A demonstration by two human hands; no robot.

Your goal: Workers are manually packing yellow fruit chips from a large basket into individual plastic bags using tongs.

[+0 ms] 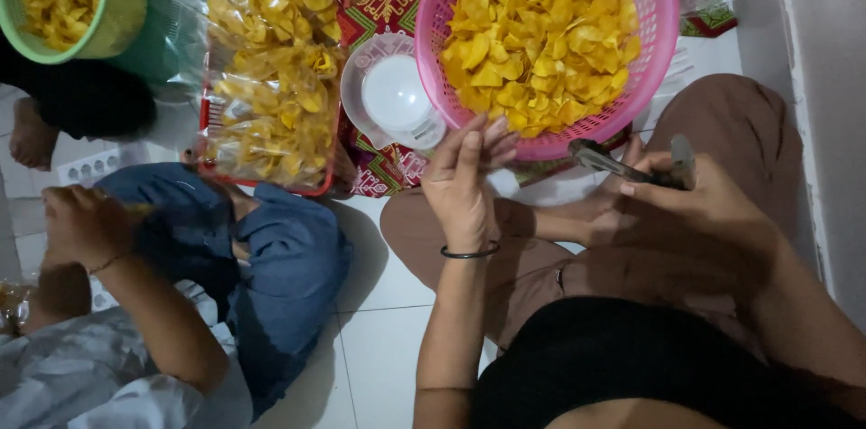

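Left hand (465,178): fingers (492,136) loosely spread and empty, tips touching the near rim of the pink basket, wrist ringed by a thin dark bangle (469,253).

Right hand (699,199): fingers (645,187) closed around a dark metal stapler (631,167), its nose pointing toward the left hand and lying just below the basket's rim.

Pink plastic basket (654,59): round, slotted wall, set on the floor directly beyond both hands, heaped with yellow chips (537,32).

Clear plastic measuring cup (392,95): round, seen from above, touching the basket's left side, just beyond the left hand.

Patterned cloth (383,5): red, green and white, under the cup and basket.

Red tray (271,77): left of the cup, loaded with clear bags filled with the same yellow chips.

Green bucket (122,5): far left corner of the view, holding more chips.

White tiled floor (379,339): carries all items; the person sits on it cross-legged in brown trousers (749,122), knees either side of the hands.

Second person: seated at the left in blue jeans (289,267), one hand (81,221) closed, its contents too hidden to tell, well apart from the basket.
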